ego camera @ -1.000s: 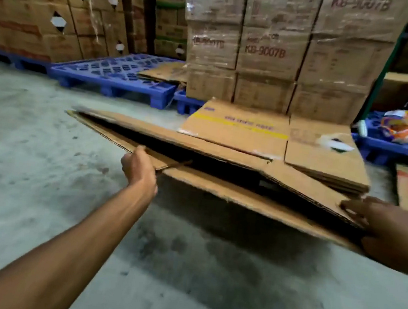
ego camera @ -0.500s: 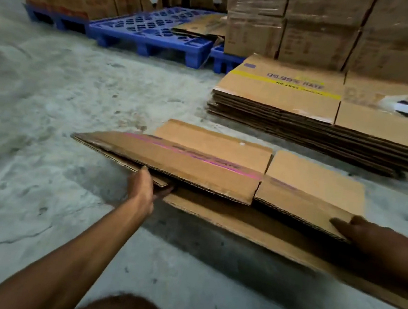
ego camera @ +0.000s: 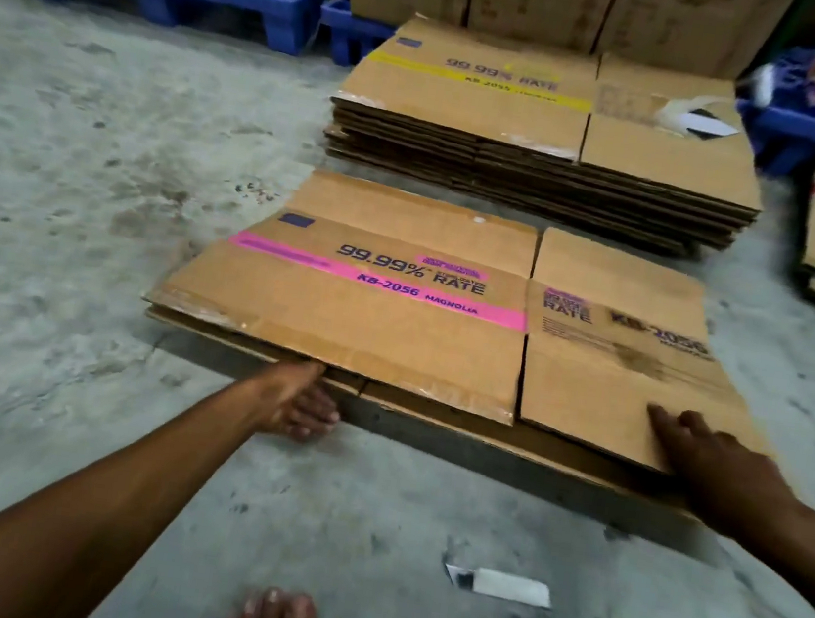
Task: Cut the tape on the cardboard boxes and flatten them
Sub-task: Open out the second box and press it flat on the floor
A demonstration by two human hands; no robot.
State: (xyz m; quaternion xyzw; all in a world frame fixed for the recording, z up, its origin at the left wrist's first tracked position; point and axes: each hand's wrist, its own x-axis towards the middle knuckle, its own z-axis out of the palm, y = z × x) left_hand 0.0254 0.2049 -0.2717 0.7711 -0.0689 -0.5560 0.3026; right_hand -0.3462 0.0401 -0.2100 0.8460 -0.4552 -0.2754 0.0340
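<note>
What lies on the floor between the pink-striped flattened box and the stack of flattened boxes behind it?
Nothing: the head view shows only a bare strip of concrete floor between the pink-striped box and the stack.

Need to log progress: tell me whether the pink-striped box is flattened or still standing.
Flattened: the pink-striped box lies as layered sheets on the floor.

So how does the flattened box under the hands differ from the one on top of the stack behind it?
The pink-striped box lies low by the concrete floor, nearest the person; the yellow-striped box tops a tall stack further back. The left hand is at the pink one's near edge and the right hand rests on it; nothing touches the yellow one. Both are flattened brown cardboard printed "99.99% RATE".
</note>
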